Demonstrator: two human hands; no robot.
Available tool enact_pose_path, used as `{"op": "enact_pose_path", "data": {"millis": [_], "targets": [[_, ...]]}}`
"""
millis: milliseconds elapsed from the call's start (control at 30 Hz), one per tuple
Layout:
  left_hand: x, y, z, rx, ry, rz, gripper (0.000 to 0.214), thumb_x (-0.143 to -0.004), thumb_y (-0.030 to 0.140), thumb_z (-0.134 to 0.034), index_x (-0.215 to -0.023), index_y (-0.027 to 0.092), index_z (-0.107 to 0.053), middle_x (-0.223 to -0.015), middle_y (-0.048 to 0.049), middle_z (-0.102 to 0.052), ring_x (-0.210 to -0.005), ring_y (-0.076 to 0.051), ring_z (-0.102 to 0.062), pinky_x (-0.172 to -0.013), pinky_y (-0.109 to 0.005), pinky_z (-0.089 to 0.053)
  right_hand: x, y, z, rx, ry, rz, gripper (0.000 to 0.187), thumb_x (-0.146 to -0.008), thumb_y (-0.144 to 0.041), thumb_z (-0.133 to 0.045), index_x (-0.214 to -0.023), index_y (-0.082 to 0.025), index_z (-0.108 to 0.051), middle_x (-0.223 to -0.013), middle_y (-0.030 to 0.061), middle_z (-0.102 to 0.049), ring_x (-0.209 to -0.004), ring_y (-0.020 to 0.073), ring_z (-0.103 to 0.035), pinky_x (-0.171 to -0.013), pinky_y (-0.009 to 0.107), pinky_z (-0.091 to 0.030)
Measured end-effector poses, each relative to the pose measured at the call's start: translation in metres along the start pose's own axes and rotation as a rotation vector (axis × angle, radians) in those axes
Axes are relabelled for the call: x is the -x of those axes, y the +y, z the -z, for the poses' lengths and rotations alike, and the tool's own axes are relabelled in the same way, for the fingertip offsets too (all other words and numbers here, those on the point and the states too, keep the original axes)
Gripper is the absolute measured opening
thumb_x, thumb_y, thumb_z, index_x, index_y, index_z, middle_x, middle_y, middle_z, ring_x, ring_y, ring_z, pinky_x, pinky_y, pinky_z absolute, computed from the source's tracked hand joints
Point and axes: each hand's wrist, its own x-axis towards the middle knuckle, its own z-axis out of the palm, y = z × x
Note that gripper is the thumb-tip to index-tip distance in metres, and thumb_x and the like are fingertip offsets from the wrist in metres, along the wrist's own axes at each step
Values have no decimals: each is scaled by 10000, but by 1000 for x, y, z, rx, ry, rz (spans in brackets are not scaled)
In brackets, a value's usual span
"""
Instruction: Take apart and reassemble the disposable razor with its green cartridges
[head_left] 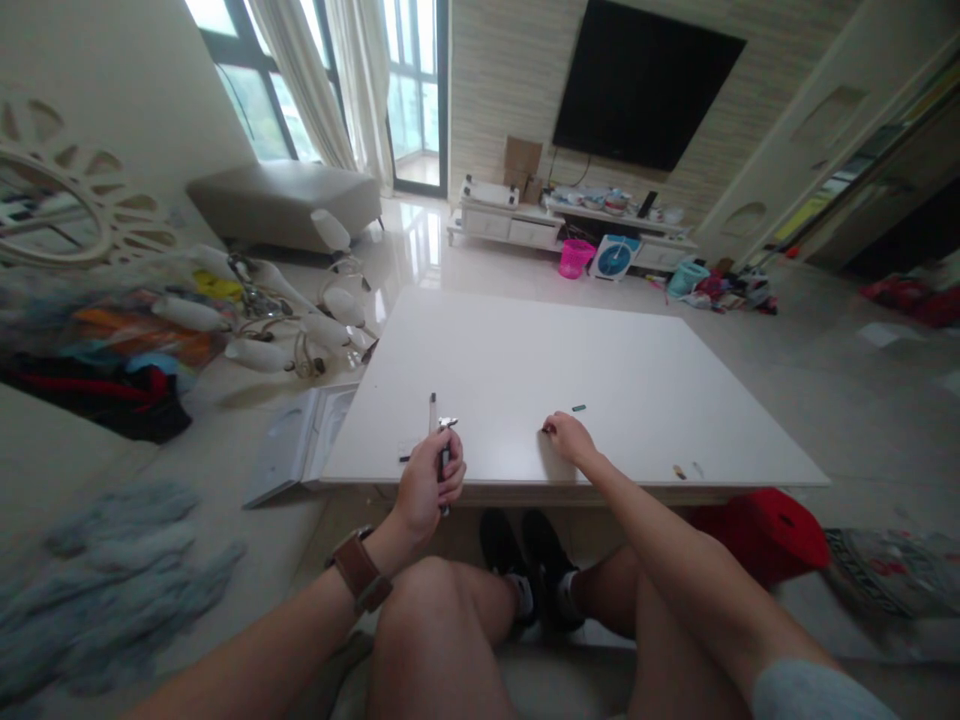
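Observation:
My left hand [429, 483] is closed around a small dark tool with a metal tip [446, 440] at the near edge of the white table [600, 380]. A thin pale stick [433, 410] lies on the table just beyond that hand. My right hand [570, 438] rests on the table with fingers pinched on a small red-tipped piece [545, 430]. A little dark green piece [578, 408] lies just past it. Two tiny bits [679, 471] sit near the front right edge.
A red stool [765, 525] stands under the table's right side. A white tray [296, 440] lies on the floor to the left, beside a chandelier [285, 320] and cluttered bags. A TV stand [570, 225] and a pink basket [575, 257] are far off.

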Motion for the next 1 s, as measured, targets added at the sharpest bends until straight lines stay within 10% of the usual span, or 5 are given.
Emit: {"op": "enact_pose_path", "data": {"millis": [467,1000], "targets": [[0,-1,-1,-24,10,30,305,-788,408,-624,-669,184,-453,-502,99,-309,-369,-23,-181,-325,-119,-155,4,98,14,9,241,-307,214,-814,-115,-567,-900,-169,-755,-987,86,-739,-890,181,-652,-748,255,-428],[1,-7,0,-73,-53,90,324,-799,453,-604,-679,190,-459,-504,100,-311,-376,-30,-166,-336,-137,-132,-3,65,9,-103,252,-64,240,-832,-127,-592,-1006,-126,-758,-1056,112,-719,-939,192,-660,-902,289,-470]]}}
